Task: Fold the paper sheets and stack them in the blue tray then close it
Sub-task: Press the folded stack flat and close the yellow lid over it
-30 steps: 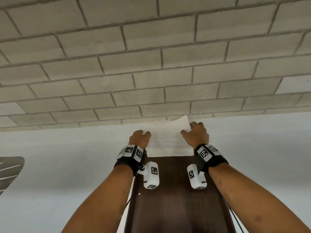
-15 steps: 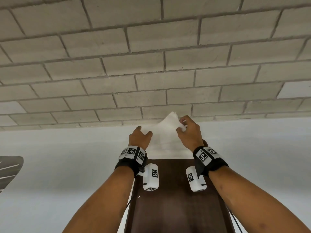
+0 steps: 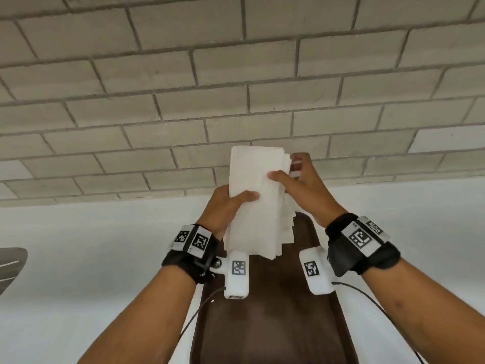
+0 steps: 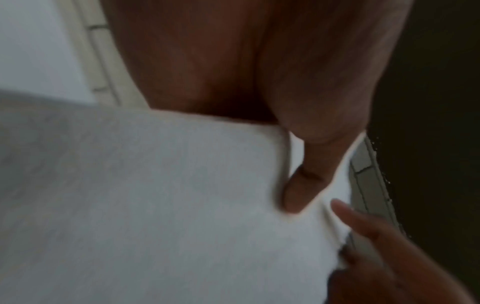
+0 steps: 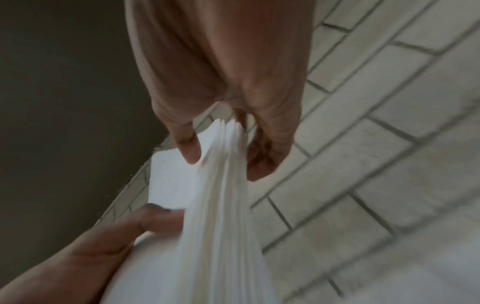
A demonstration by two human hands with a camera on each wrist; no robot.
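A thick stack of white paper sheets (image 3: 256, 203) stands lifted off the dark brown table (image 3: 273, 319), tilted up toward the brick wall. My left hand (image 3: 231, 203) grips its left edge, thumb across the front face. My right hand (image 3: 294, 177) pinches the right edge near the top, thumb in front and fingers behind. In the right wrist view the stack of sheets (image 5: 223, 185) shows fanned edges between my thumb and fingers. The left wrist view shows the stack of sheets (image 4: 168, 195) with my thumb pressed on it. No blue tray is in view.
A pale brick wall (image 3: 236, 88) rises just beyond the table's far end. A white surface (image 3: 91, 245) spreads to both sides of the narrow table. A dark slatted object (image 3: 10, 269) sits at the far left edge.
The sheets lay flat at the table's far end with both hands on them; my right hand lifted a corner, and now both hands hold the whole stack raised upright.
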